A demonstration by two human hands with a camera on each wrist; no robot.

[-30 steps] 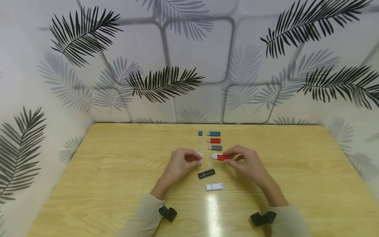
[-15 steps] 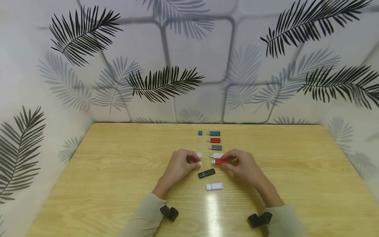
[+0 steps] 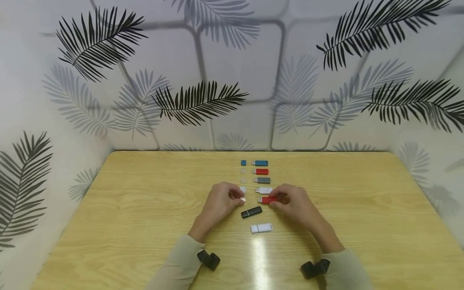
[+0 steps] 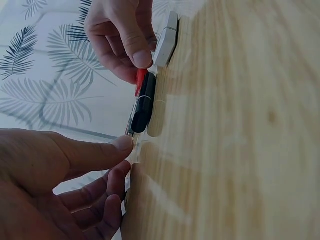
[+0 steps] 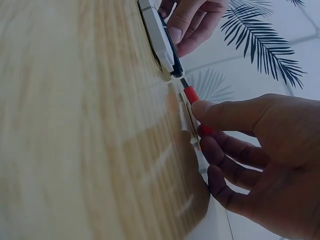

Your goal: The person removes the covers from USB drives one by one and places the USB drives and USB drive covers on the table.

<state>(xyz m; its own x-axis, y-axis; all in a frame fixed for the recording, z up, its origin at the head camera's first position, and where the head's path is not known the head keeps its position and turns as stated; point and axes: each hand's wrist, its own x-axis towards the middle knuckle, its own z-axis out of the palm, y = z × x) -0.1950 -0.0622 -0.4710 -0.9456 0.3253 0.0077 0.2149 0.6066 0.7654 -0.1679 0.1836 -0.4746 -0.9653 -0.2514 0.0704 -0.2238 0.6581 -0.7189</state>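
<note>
In the head view my right hand (image 3: 295, 203) pinches a red USB flash drive (image 3: 264, 200) by its body, with the metal plug pointing left. The thumb lies along the red drive (image 5: 191, 95) in the right wrist view. My left hand (image 3: 220, 203) has its thumb and fingertips at a small clear cap (image 3: 243, 199), which they partly hide. Just below, between the hands, a capped black flash drive (image 3: 251, 212) lies slanted. Nearer still is a capped white flash drive (image 3: 261, 228).
Beyond the hands, uncapped drives form a column: blue (image 3: 259, 163), red (image 3: 260, 171), grey (image 3: 262, 180) and white (image 3: 264, 190). Left of them lie their caps, with a blue cap (image 3: 243, 162) farthest. The wooden table (image 3: 145, 225) meets a leaf-patterned wall behind.
My right hand has brought the red drive down toward me, from over the white uncapped drive to below it. The left hand has shifted slightly toward me, exposing the white cap above it.
</note>
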